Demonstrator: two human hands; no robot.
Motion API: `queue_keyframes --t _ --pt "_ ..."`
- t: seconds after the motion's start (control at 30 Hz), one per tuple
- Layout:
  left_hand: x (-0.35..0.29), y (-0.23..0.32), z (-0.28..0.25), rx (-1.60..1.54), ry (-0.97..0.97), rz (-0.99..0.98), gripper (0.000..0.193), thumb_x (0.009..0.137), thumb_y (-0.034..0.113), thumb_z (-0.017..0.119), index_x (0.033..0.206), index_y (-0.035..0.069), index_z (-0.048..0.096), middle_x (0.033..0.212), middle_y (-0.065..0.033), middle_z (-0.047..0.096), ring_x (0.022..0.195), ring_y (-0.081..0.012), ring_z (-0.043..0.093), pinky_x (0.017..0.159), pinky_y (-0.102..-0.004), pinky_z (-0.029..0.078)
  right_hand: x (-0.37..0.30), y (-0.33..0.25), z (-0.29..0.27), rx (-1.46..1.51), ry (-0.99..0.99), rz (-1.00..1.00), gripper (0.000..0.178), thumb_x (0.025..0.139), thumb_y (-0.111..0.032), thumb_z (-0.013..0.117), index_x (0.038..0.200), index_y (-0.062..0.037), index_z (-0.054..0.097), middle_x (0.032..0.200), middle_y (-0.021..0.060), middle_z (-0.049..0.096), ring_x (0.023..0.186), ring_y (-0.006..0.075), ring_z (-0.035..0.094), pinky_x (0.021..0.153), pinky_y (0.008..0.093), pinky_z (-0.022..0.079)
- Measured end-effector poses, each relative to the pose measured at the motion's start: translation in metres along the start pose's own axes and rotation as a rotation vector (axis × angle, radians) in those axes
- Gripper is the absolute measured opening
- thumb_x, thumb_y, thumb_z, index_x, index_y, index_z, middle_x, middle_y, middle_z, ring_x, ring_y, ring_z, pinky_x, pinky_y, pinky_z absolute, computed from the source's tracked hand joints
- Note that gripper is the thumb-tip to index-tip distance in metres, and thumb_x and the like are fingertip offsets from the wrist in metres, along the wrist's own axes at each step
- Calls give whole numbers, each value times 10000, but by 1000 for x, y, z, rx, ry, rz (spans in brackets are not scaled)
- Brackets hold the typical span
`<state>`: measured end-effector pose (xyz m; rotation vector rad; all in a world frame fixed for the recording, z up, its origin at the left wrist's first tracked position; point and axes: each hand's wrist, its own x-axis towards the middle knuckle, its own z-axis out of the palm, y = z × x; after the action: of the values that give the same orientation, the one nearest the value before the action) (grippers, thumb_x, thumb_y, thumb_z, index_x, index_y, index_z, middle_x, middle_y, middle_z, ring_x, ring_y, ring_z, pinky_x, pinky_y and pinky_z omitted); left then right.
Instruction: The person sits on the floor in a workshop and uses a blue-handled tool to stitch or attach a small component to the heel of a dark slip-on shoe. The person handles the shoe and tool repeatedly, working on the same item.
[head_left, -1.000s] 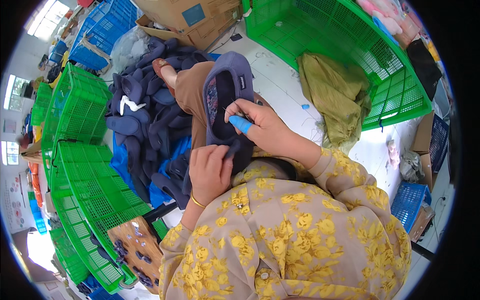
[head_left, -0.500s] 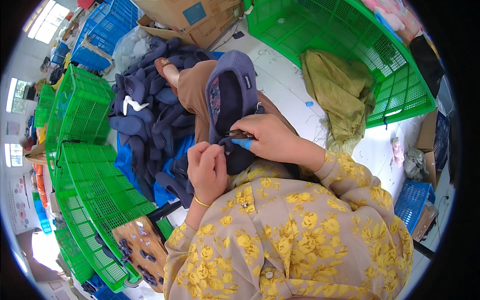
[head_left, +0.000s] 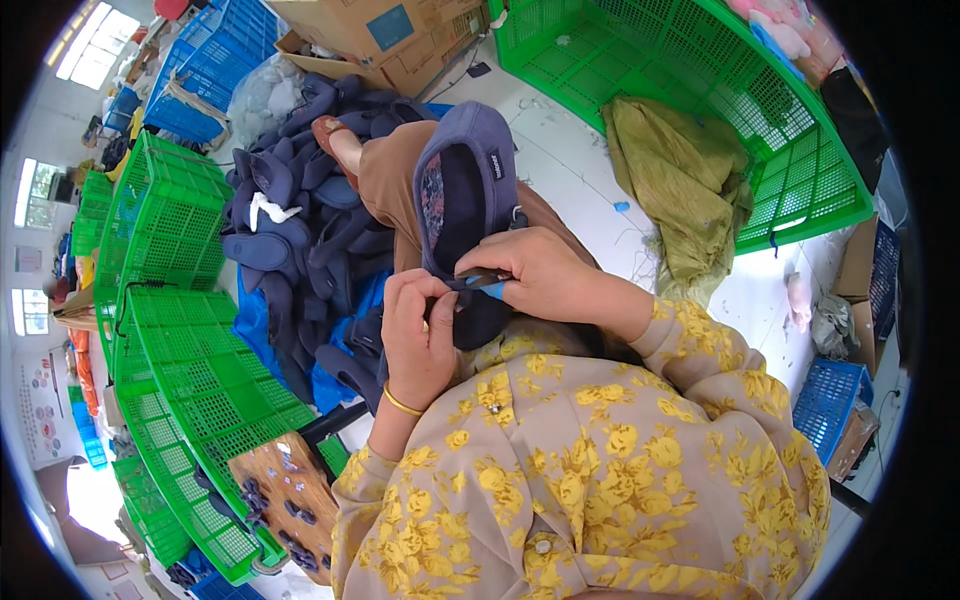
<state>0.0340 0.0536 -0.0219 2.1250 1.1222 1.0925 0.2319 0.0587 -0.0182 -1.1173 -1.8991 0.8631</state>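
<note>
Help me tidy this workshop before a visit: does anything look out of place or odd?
A few things. A white strip lies on the heap of dark slippers, standing out by colour. Loose threads and a small blue scrap litter the white floor near the crumpled olive cloth, looking like stray waste.

Lighting is bright and diffuse; windows [head_left: 98, 45] at left are overexposed. White floor [head_left: 745, 310] glares at right. Interior of the navy slipper [head_left: 462, 195] reads dark. Green crates [head_left: 200, 350] bow toward the black fisheye rim (far-left background is soft).
</note>
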Motion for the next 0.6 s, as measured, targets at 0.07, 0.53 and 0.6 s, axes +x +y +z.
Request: queue_keyframes --t 0.07,0.53,0.6 --pt "-1 0 1 -76 10 -64 76 864 8 619 930 12 582 895 -105 565 814 -249 556 718 -305 454 1 -4 -7 16 -101 33 318 715 28 562 996 -64 679 894 130 671 888 328 632 764 405 485" --pt "-6 5 -4 -571 24 -437 35 946 38 591 974 21 580 900 14 581 780 -56 526 704 -191 437 -5 -16 -28 404 -209 156 207 846 33 592 1033 -54 606 871 18 584 810 108 547 722 237 437" --pt "-8 -1 -5 -614 117 -456 37 947 30 586 982 22 578 932 15 572 813 -55 527 724 -193 437 -8 -26 -35 449 -120 310 166 889 -6 600 1045 -55 570 851 -16 530 796 65 483 710 213 409"
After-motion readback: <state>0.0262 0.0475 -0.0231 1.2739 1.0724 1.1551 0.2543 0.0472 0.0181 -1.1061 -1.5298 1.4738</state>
